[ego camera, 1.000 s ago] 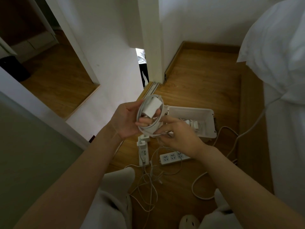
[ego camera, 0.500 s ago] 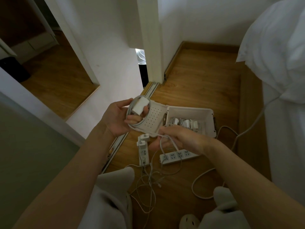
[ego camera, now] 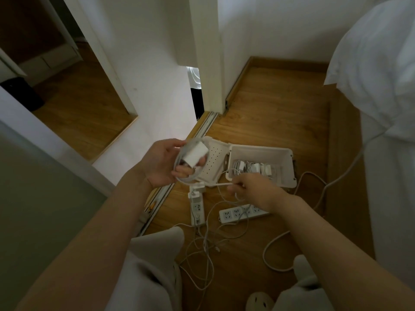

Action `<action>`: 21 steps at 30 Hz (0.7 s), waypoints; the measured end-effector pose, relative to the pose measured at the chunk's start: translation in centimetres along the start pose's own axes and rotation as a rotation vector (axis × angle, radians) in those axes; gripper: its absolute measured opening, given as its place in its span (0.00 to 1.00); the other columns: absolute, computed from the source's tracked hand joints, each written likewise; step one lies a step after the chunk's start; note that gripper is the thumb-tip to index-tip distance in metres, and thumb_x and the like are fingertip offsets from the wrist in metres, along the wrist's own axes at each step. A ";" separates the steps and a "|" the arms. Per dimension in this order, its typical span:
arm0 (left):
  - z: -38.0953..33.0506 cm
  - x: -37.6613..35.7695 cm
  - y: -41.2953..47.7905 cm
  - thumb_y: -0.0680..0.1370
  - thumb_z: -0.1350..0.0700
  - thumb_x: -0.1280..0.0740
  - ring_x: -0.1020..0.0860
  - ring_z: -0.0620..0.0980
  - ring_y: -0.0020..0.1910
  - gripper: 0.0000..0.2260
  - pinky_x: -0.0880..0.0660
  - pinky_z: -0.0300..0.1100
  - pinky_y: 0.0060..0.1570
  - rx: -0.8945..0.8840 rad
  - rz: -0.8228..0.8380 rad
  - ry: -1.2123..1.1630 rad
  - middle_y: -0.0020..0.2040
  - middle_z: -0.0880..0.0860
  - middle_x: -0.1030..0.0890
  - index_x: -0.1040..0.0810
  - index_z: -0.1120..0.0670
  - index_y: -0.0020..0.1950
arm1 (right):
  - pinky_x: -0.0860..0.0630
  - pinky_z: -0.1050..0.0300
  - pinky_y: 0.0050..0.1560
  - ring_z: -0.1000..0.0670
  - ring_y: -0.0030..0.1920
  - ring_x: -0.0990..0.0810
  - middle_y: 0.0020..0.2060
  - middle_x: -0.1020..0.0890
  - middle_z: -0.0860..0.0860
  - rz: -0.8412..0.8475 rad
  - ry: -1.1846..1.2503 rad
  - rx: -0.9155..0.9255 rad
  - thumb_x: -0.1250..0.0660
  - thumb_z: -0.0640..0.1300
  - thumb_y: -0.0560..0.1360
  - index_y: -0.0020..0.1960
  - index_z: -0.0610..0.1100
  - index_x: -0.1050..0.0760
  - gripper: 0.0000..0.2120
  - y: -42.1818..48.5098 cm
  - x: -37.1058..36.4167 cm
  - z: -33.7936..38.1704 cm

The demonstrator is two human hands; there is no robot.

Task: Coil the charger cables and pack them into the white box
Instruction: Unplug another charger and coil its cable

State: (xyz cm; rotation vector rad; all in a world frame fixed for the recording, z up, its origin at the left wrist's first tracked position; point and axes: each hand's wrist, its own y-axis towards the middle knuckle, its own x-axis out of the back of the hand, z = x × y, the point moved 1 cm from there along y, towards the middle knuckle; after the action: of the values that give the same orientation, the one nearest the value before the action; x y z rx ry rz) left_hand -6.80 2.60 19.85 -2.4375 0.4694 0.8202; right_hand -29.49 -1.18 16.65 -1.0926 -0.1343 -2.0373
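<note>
In the left hand: a white charger brick [ego camera: 195, 153] sits inside the loops of its coiled cable [ego camera: 184, 178], raised above the floor, near-left of the box.
Left hand [ego camera: 160, 163]: grip closed around brick and coil together, probably so the loops cannot spring apart.
Right hand [ego camera: 256, 190]: narrow pinch grip on the cable's free tail [ego camera: 221, 184], drawn taut, likely ready for another wrap.
White box [ego camera: 289, 173]: one, on the wooden floor [ego camera: 280, 122], its perforated lid [ego camera: 214, 162] swung open leftward; several packed chargers [ego camera: 252, 167] lie inside, too bunched to count.
Power strips: two, a left one [ego camera: 197, 209] and a right one [ego camera: 235, 213], near the box.
Loose cables [ego camera: 204, 250]: a tangle on the near floor, apparently not yet coiled.
</note>
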 end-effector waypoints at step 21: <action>3.2 -2.2 1.9 0.74 0.52 0.30 0.24 0.48 0.50 0.15 0.23 0.45 0.50 -0.017 -0.519 1.529 0.52 0.50 0.22 0.27 0.50 0.58 | 0.36 0.65 0.28 0.55 0.27 0.29 0.30 0.23 0.50 -0.231 -0.003 -0.066 0.41 0.49 0.79 0.41 0.43 0.24 0.14 0.0 -0.1 1.9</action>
State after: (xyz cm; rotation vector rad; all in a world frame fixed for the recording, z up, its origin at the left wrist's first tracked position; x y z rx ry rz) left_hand -10.82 3.24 18.35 -2.5401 0.2527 -1.3561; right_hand -28.19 -0.26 17.78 -1.1655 -0.2038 -2.2591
